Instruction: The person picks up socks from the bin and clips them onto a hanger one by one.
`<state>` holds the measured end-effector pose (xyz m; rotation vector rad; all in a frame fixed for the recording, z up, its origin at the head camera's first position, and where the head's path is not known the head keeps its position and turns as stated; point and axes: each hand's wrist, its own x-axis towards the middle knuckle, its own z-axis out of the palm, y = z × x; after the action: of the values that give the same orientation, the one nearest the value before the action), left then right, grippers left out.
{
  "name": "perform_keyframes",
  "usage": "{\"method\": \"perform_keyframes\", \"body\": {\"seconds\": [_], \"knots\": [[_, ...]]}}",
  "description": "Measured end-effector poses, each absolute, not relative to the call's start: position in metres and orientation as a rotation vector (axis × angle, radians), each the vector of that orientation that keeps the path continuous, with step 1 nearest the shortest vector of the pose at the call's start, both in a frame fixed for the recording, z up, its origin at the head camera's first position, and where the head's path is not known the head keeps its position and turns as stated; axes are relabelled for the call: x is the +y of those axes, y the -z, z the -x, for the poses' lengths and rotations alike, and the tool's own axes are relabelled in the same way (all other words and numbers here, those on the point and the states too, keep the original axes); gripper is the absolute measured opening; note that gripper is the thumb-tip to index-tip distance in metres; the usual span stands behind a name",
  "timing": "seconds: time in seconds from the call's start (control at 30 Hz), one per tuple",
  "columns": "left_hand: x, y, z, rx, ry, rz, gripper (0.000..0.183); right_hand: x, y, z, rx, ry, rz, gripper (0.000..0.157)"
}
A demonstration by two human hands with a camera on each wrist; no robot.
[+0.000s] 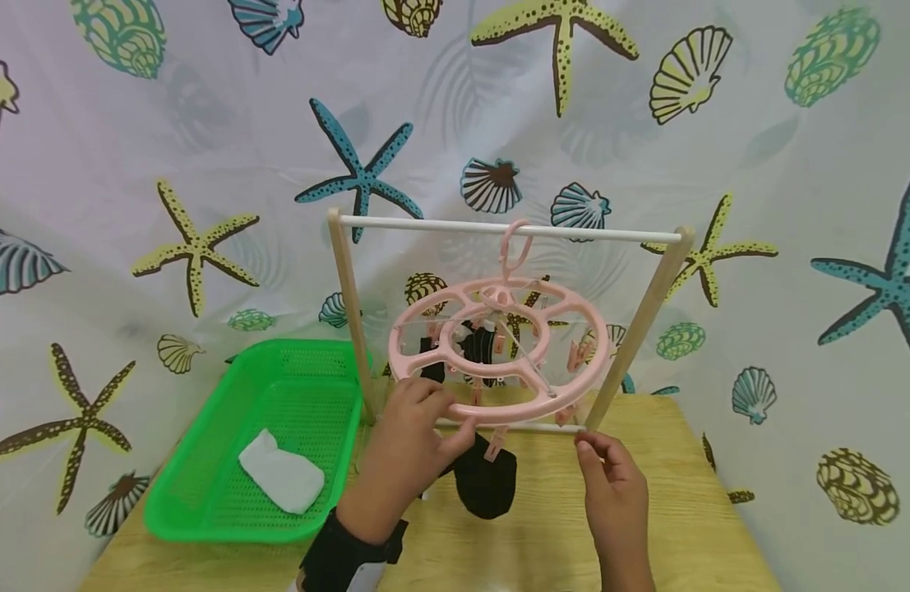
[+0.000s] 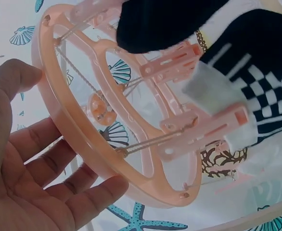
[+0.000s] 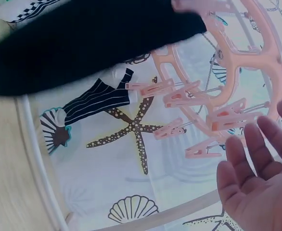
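A pink round clip hanger (image 1: 602, 329) hangs by its hook from the white rod of a wooden rack. My left hand (image 1: 413, 436) holds the front left of its rim, thumb and fingertips against the pink plastic. Loosely bent and with nothing in it, my right hand (image 1: 613, 485) is just right of the hanger, near several dangling pink clips (image 3: 235, 118). A black sock (image 1: 486, 481) hangs from a front clip. Clips also hold a black-and-white checkered sock (image 2: 261, 91) and a black sock with white stripes (image 3: 100, 102) farther back.
To the left, a green basket (image 1: 175, 493) stands on the wooden table (image 1: 691, 510) with a white sock (image 1: 280, 474) inside. The rack's right post (image 1: 639, 329) rises close to my right hand. A cloth with starfish and shells hangs behind.
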<state>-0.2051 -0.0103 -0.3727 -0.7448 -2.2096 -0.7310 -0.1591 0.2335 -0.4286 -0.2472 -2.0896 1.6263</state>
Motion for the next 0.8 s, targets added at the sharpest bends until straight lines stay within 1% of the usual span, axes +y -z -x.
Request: {"method": "perform_keyframes", "body": {"seconds": [0.13,0.23,0.37,0.5,0.6,0.8], "knots": [[-0.017,0.371,0.207,-2.218,0.703,0.774,0.018,0.24,0.425,0.17,-2.107,-1.622,0.19,0.038],[-0.02,0.369,0.209,-2.217,0.674,0.794,0.02,0.244,0.425,0.18,-2.106,-1.674,0.1,0.042],[-0.024,0.366,0.211,-2.205,0.656,0.83,0.02,0.245,0.425,0.19,-2.115,-1.773,-0.045,0.041],[-0.027,0.364,0.214,-2.205,0.696,0.87,0.017,0.245,0.423,0.196,-2.152,-1.791,-0.12,0.039],[-0.03,0.364,0.217,-2.202,0.733,0.891,0.016,0.245,0.422,0.197,-2.165,-1.804,-0.116,0.039],[-0.034,0.367,0.222,-2.187,0.754,0.921,0.017,0.245,0.423,0.195,-2.167,-1.867,-0.01,0.033]]}}
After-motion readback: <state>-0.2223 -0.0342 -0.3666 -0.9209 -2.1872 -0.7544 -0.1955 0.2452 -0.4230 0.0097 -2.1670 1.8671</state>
